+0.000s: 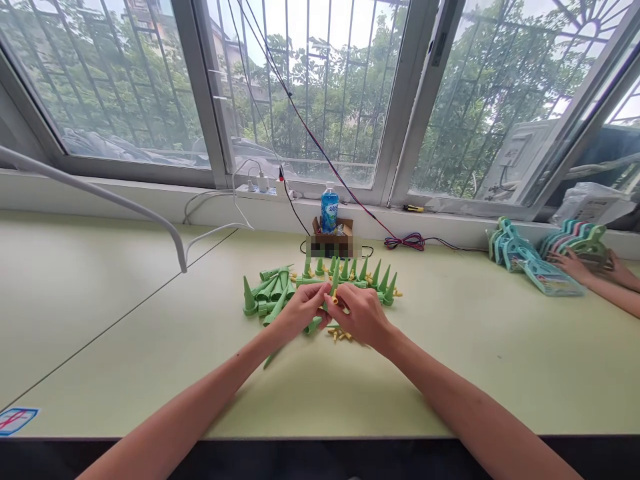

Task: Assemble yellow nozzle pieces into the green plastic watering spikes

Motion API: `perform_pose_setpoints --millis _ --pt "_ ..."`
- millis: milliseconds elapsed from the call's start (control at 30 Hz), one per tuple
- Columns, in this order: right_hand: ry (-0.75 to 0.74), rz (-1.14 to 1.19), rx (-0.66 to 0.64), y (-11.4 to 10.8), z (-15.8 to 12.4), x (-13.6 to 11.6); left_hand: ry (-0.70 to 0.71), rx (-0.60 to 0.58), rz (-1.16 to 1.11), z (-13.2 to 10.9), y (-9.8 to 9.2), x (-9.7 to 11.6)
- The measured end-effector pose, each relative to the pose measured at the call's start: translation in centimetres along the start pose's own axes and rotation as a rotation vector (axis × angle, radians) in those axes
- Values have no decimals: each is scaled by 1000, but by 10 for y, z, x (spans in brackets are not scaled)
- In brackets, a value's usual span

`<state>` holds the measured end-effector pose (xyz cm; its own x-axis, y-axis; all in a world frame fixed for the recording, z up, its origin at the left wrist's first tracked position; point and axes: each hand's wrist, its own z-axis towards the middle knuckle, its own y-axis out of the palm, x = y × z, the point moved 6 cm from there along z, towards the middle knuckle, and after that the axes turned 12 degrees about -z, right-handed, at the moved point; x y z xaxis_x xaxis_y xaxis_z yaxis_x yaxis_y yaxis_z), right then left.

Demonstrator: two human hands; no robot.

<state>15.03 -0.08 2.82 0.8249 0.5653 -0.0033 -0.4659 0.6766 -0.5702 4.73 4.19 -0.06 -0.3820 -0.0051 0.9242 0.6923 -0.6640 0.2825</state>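
Observation:
My left hand (pixel 306 308) is closed around a green plastic watering spike (pixel 335 272), its tapered tip pointing up. Pinched in my right hand (pixel 364 312) is a small yellow plastic valve piece (pixel 335 298), held against the spike; whether it is seated in it I cannot tell. Loose yellow valve pieces (pixel 341 335) lie on the table just below my hands. To the left is a heap of green spikes (pixel 273 288), mostly lying down. Behind my hands several spikes (pixel 384 277) stand upright in a row with yellow pieces at their bases.
A small cardboard box (pixel 345 231) and a blue bottle (pixel 329 209) stand by the window. Bundled cable (pixel 406 241) lies right of them. Farther right, another person's hands (pixel 575 267) touch plastic hangers (pixel 580 238). A grey tube (pixel 150 205) arches over the table's left side.

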Motion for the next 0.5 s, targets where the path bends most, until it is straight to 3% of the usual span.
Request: perform_pose_setpoints --millis 500 --pt "-4 -19 -4 1 -1 0 -6 17 -24 1 -1 -2"
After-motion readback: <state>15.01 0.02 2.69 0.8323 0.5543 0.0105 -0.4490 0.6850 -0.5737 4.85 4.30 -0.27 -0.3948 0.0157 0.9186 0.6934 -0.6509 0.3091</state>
